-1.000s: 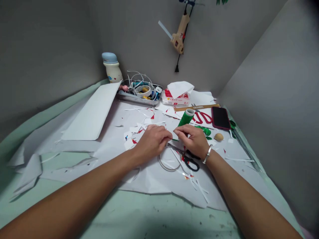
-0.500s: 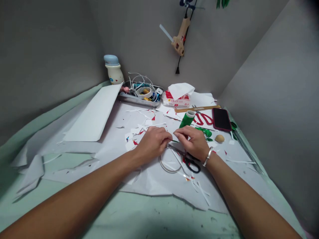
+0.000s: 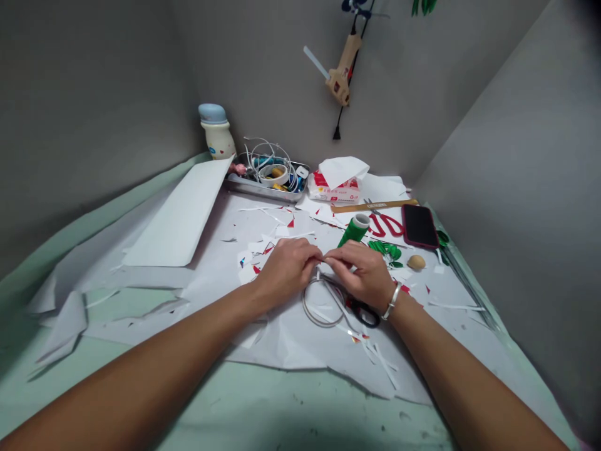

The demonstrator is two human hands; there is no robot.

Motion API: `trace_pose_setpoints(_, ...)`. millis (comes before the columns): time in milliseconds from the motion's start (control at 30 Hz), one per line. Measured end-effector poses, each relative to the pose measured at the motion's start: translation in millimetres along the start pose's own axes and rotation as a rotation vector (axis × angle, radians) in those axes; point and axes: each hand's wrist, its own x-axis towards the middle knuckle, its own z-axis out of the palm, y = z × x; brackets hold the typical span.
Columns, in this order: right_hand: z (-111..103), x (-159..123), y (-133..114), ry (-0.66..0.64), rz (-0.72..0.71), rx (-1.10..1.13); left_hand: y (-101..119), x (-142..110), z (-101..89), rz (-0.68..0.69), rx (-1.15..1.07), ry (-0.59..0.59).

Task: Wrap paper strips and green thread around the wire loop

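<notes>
Near the middle of the paper-covered table, my left hand and my right hand meet at their fingertips. Both are closed in a pinch on a thin green strand, now almost hidden by the fingers. Just behind my right hand a green thread spool leans at a tilt. A ring-shaped hoop lies below the hands. Black-handled scissors are partly covered by my right hand, which has a silver bracelet at its wrist. Green leaf-like pieces lie to the right of the spool.
A metal tray of craft bits, a bottle and a tissue pack stand at the back. Red-handled scissors, a ruler and a phone lie right. A glue gun hangs on the wall. Paper scraps are scattered around.
My right hand has moved slightly down and left, so the fingertips of both hands now touch. The green strand that showed between them is nearly covered. The view has shifted slightly.
</notes>
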Motion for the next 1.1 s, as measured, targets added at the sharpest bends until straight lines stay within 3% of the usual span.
trace_pose_setpoints(100, -2, 0, 13, 0.075, 0.120, 0.006, 4, -1, -0.9, 0.101, -0.058, -0.044)
trace_pose_setpoints(200, 2, -2, 23, 0.015, 0.170, 0.039, 6, 1, -4.5, 0.058, -0.196, 0.011)
trace_pose_setpoints(367, 8, -3, 9, -0.155, -0.008, 0.054, 2, 3, -5.1, -0.126, -0.201, 0.158)
trace_pose_setpoints(467, 6, -1, -2, -0.081, -0.060, 0.010, -2, 1, -1.0, -0.103, -0.052, 0.071)
trace_pose_setpoints(600, 0, 1, 8, 0.046, 0.056, -0.015, -2, 0, 1.5, 0.055, -0.007, -0.053)
trace_pose_setpoints(733, 1, -1, 25, 0.043, 0.170, 0.013, 3, 1, -2.9, 0.076, -0.173, -0.003)
trace_pose_setpoints(833, 6, -3, 23, -0.080, 0.115, 0.017, 3, 3, -5.7, -0.024, -0.272, 0.091)
trace_pose_setpoints(933, 8, -4, 10, -0.165, -0.007, 0.015, 0, 3, -4.6, -0.133, -0.230, 0.156)
trace_pose_setpoints(1000, 7, -3, 3, -0.136, -0.051, -0.005, -2, 2, -2.6, -0.134, -0.144, 0.126)
trace_pose_setpoints(1100, 3, 0, 2, -0.026, -0.024, -0.035, -1, 0, -0.6, -0.031, -0.032, 0.037)
